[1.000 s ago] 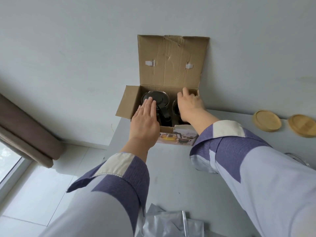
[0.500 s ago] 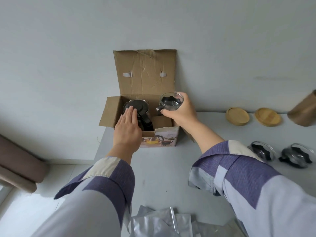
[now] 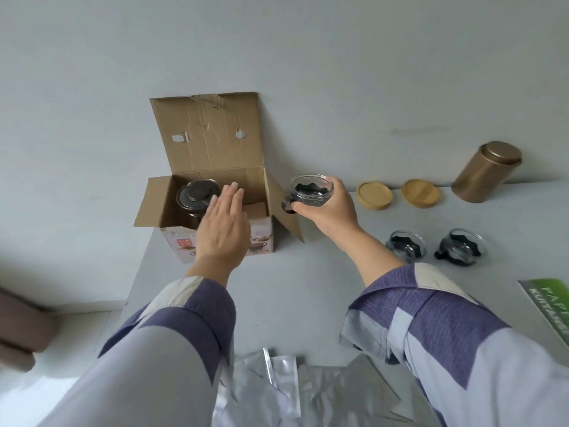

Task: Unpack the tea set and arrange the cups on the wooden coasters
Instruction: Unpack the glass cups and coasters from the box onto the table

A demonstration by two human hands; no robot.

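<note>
The right hand (image 3: pixel 326 208) grips a glass cup (image 3: pixel 311 192) by its rim and side, fingers curled round the far wall and thumb near the dark handle, holding it in the air just right of the open cardboard box (image 3: pixel 215 211). The left hand (image 3: pixel 223 229) is flat with fingers straight and together, over the front edge of the box; whether it presses the cardboard cannot be told. A lidded teapot (image 3: pixel 197 195) sits in the box's left compartment. The step in hand appears to be carrying the cup to a coaster. Two wooden coasters (image 3: pixel 374 195) (image 3: pixel 421 192) lie near the wall to the right, both bare, the nearer one close beside the held cup. The cup should travel level and come down centred inside the coaster's raised rim, with release only once the base seats flat. Two more cups (image 3: pixel 406 248) (image 3: pixel 461 250) stand on the bench (image 3: pixel 292 288) nearer the person, well apart from the coasters. The path rightward is open; the box's right flap (image 3: pixel 286 217) juts out beneath the cup, and a gold canister (image 3: pixel 486 171) leans beyond the far coaster. The bench's left edge runs just below the box, so the box should not be pushed leftward. Silver pouches (image 3: pixel 292 392) lie at the near edge.
</note>
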